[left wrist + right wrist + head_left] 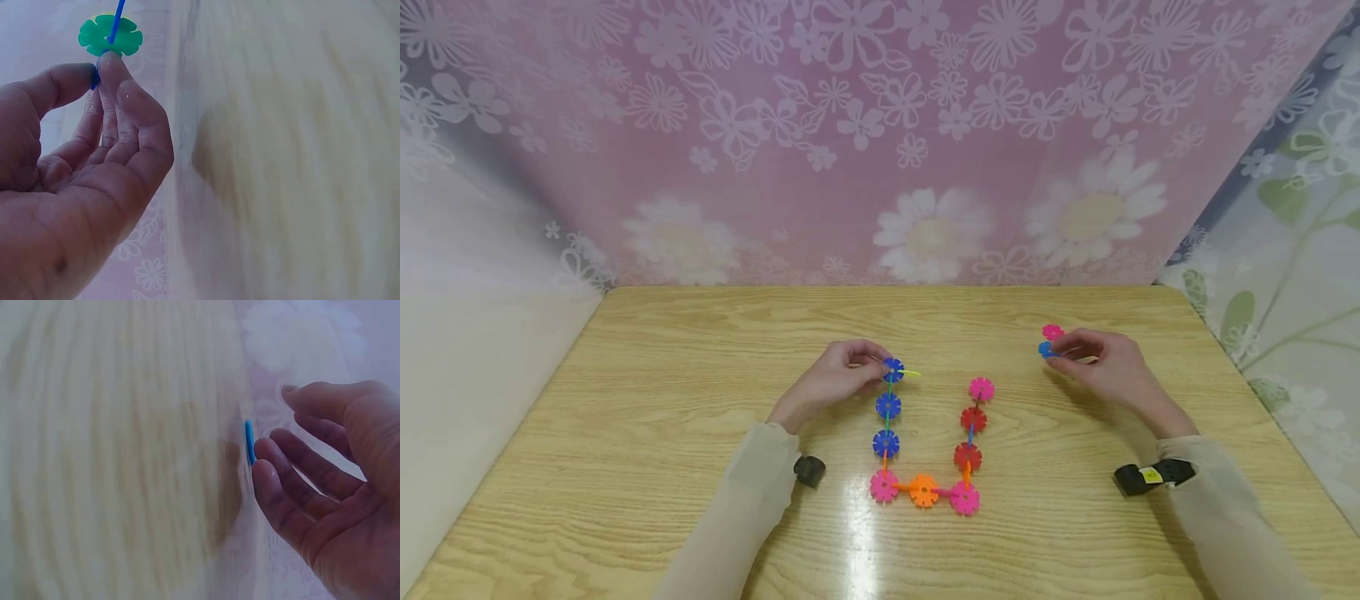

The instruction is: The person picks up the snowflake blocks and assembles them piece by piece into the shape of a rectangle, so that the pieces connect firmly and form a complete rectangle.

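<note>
In the head view, notched plastic snowflake discs are joined into a U-shaped chain. My left hand (837, 377) pinches the blue disc (892, 370) at the top of the chain's left side, between thumb and index finger. A yellow disc (912, 373), seen edge-on, sticks out to the right from it. The left wrist view shows a green disc (125, 41) just beyond the fingertips. At the back right, my right hand (1111, 367) touches a loose light-blue disc (1046, 350) with its fingertips. Its thumb stands apart from the fingers in the right wrist view.
A loose pink disc (1052, 332) lies just behind the light-blue one. The chain's right side ends in a pink disc (982, 389) above red ones; an orange disc (923, 491) sits in the bottom row. A flowered curtain (880, 167) borders the wooden table (700, 325) at the back.
</note>
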`<state>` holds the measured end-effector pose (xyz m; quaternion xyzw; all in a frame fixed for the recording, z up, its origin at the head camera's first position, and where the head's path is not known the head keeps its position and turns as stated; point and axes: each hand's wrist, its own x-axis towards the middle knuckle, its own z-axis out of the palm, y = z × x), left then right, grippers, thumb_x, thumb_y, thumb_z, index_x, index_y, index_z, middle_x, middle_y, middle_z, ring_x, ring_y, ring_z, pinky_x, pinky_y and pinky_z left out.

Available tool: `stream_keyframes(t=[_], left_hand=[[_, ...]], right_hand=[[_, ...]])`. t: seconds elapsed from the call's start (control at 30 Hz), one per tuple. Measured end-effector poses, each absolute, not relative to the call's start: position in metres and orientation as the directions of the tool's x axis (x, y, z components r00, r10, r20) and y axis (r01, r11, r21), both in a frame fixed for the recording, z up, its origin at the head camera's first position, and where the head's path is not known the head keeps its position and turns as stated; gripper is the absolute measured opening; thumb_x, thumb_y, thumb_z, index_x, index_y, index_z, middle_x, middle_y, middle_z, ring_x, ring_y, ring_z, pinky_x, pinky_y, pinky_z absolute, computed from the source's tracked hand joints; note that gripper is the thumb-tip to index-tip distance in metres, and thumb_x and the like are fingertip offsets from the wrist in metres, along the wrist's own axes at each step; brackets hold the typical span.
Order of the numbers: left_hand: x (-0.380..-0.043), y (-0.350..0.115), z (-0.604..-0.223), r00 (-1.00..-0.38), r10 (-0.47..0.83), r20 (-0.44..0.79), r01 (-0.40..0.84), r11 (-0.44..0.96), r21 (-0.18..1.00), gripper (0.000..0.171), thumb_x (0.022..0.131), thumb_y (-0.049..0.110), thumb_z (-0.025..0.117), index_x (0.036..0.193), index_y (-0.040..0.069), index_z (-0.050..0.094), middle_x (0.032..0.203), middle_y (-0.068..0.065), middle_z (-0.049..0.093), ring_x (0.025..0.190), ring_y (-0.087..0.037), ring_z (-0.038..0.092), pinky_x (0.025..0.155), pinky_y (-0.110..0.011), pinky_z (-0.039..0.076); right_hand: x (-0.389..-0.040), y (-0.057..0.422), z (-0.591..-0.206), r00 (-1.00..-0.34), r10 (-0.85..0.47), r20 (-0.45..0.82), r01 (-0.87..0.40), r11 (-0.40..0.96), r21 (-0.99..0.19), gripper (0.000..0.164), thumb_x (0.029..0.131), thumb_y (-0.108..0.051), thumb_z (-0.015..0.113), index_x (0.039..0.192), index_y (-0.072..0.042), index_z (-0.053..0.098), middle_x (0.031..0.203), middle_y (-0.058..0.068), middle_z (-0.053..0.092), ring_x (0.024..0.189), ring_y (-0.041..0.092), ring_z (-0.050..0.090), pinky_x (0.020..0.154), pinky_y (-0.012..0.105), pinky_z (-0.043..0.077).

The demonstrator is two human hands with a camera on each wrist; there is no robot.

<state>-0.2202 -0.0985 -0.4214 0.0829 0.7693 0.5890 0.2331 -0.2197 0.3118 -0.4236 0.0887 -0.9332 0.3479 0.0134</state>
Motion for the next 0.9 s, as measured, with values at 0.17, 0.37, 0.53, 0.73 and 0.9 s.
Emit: stream_keyframes(t=[0.17,0.37,0.53,0.73,0.9], left_hand=[[-0.222,-0.098,-0.423,-0.879,0.395,-0.268,-0.160,0.284,0.945,0.024,0.101,0.015,0.063,0.123,0.006,0.067,0.112,-0.012,0.070,0.096,-0.019,0.073,0.086,-0.032,0.061],[-0.222,-0.098,-0.422,-0.875,0.398,-0.277,-0.172,0.280,0.945,0.024,0.101,0.016,0.064,0.123,0.006,0.066,0.112,-0.012,0.070,0.097,-0.019,0.073,0.086,-0.033,0.061],[-0.222,-0.098,-0.423,-0.874,0.399,-0.278,-0.171,0.283,0.944,0.023,0.101,0.017,0.065,0.122,0.006,0.066,0.112,-0.012,0.069,0.099,-0.021,0.074,0.087,-0.034,0.061],[-0.222,-0.099,-0.422,-0.873,0.401,-0.277,-0.169,0.285,0.944,0.023,0.102,0.017,0.064,0.122,0.006,0.066,0.112,-0.011,0.069,0.099,-0.021,0.073,0.086,-0.034,0.061],[-0.222,-0.099,-0.421,-0.875,0.396,-0.278,-0.174,0.280,0.944,0.023,0.101,0.016,0.065,0.122,0.005,0.066,0.111,-0.011,0.070,0.098,-0.021,0.073,0.087,-0.034,0.061]], right_hand=[[-0.224,0.324,-0.425,-0.987,-0.143,0.067,-0.155,0.790,-0.593,0.033,0.093,-0.035,0.076,0.115,-0.010,0.074,0.106,0.014,0.077,0.084,-0.005,0.064,0.071,0.019,0.052],[-0.232,0.330,-0.426,-0.988,-0.150,0.040,-0.147,0.817,-0.558,0.038,0.091,-0.037,0.077,0.116,-0.008,0.073,0.109,0.015,0.077,0.094,0.016,0.071,0.079,0.027,0.052],[-0.238,0.334,-0.428,-0.985,-0.173,-0.005,-0.145,0.839,-0.524,0.048,0.092,-0.043,0.075,0.122,-0.005,0.071,0.129,0.023,0.068,0.125,0.047,0.057,0.102,0.061,0.043],[-0.246,0.336,-0.431,-0.975,-0.218,-0.040,-0.173,0.861,-0.478,0.049,0.092,-0.044,0.075,0.123,-0.006,0.072,0.139,0.030,0.055,0.131,0.053,0.046,0.103,0.071,0.038],[-0.251,0.334,-0.430,-0.971,-0.228,-0.068,-0.169,0.863,-0.476,0.052,0.092,-0.044,0.075,0.125,-0.005,0.071,0.139,0.033,0.050,0.129,0.053,0.046,0.100,0.069,0.041]])
